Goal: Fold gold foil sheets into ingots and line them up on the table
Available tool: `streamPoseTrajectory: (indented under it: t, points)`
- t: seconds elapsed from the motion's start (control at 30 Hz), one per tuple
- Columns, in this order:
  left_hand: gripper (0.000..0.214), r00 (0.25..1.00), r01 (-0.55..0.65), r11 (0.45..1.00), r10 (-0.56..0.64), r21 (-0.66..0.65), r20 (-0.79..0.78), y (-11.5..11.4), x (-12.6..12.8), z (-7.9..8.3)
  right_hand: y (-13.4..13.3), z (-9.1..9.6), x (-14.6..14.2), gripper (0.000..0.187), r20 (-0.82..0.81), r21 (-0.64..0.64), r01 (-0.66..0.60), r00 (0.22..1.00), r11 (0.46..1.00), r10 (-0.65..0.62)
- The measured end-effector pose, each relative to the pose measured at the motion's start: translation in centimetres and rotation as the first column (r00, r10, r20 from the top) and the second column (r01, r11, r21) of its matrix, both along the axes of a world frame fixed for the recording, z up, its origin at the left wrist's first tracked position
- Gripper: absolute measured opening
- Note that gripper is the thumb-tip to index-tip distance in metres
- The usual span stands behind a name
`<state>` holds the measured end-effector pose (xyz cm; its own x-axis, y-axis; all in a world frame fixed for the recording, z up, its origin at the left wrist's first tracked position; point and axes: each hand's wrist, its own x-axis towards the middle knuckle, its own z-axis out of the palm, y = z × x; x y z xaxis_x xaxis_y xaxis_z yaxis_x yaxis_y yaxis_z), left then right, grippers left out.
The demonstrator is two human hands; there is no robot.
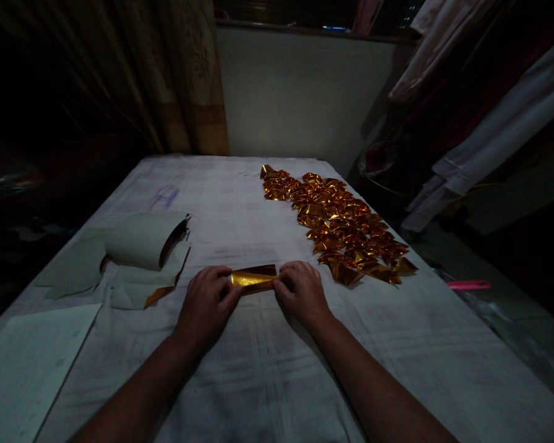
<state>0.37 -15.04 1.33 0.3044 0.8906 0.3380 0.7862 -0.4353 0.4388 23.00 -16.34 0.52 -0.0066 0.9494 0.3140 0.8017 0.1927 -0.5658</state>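
A shiny gold foil paper (253, 278), folded into a narrow strip, lies flat in front of me on the cloth-covered table (240, 357). My left hand (210, 292) pinches its left end between thumb and fingers. At the opposite end, my right hand (302, 289) grips the strip the same way, thumb toward the middle. Part of each end is hidden under the fingers. Beyond my right hand spreads a heap of folded gold foil pieces (341, 221). To the left of my left hand lie pale-backed foil sheets (138, 240), some curled, with gold undersides showing at the edges.
A large pale sheet (32, 363) covers the near left corner. A patterned curtain (184, 80) hangs behind the table beside a plain wall (305, 92). Clothes (498, 135) hang on the right, and a pink strip-like object (468, 285) sits past the right edge.
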Motion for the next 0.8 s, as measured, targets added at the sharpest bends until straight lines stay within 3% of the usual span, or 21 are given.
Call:
streamPoseTrajectory:
  t: [0.5, 0.8]
  points:
    - [0.027, 0.999, -0.021, 0.999, 0.020, -0.033, -0.031, -0.07, 0.37, 0.29, -0.15, -0.32, 0.03, 0.012, -0.027, 0.014, 0.003, 1.000, 1.000, -0.003]
    - [0.026, 0.999, 0.002, 1.000, -0.003, -0.024, -0.047, -0.08, 0.22, 0.06, -0.33, 0.08, -0.27, 0.013, 0.047, 0.003, 0.010, 0.999, 1.000, -0.010]
